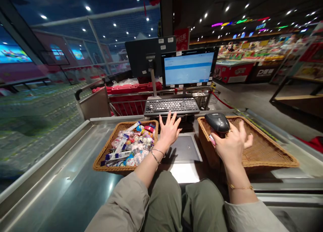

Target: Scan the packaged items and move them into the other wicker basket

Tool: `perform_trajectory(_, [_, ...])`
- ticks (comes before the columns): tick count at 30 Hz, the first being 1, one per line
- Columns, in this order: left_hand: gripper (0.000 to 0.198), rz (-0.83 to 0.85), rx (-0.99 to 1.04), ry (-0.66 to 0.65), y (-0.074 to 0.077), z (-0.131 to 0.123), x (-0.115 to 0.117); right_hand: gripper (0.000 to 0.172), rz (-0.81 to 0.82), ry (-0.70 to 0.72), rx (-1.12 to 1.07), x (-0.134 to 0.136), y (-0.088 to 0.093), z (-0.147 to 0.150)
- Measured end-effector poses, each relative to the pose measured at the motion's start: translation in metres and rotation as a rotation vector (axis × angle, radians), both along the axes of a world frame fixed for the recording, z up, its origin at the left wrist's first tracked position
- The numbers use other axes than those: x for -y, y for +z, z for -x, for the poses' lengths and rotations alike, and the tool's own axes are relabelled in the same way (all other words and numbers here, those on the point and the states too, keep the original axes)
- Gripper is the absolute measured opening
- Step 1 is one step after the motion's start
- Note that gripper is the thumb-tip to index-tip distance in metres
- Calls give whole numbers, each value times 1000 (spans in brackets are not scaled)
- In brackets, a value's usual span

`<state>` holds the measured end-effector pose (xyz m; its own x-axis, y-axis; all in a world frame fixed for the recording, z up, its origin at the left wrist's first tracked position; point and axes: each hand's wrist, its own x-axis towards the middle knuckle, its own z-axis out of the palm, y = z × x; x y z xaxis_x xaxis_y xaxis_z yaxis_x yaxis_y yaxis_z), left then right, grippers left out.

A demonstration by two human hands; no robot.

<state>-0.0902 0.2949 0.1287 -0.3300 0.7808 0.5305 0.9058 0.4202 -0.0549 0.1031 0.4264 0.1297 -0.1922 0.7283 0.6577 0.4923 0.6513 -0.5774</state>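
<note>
My left hand (169, 132) is stretched out with fingers spread, just in front of the black keyboard (171, 105); whether a fingertip touches the keys I cannot tell. A black barcode scanner (217, 121) is gripped in my right hand (230, 146), its head over the left rim of the right wicker basket (270, 149). Some fingers of that hand stick out to the side. Below the scanner a small pinkish item (212, 139) shows at the basket's inner edge, partly hidden. The left wicker basket (97, 159) holds many small packaged goods, among them long narrow boxes (121, 143).
Behind the keyboard stands a lit monitor (188, 68), with a second dark screen (137, 57) beside it. A grey flat panel (186, 147) lies between the baskets on the metal counter (73, 181). A wire cart (126, 105) with red contents stands beyond.
</note>
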Motion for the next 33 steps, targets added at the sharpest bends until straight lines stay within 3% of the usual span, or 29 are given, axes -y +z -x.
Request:
perform_trajectory(11, [50, 12, 25, 248, -3, 59, 74, 32, -92, 155, 16, 35, -3, 49])
perform_trajectory(23, [47, 29, 67, 575, 13, 141, 195, 35, -116, 196, 53, 41, -22, 62])
perform_trajectory(28, [49, 155, 116, 600, 15, 152, 233, 37, -114, 214, 38, 42, -23, 64])
perform_trajectory(33, [54, 300, 196, 591, 10, 150, 245, 38, -122, 208, 57, 44, -24, 66])
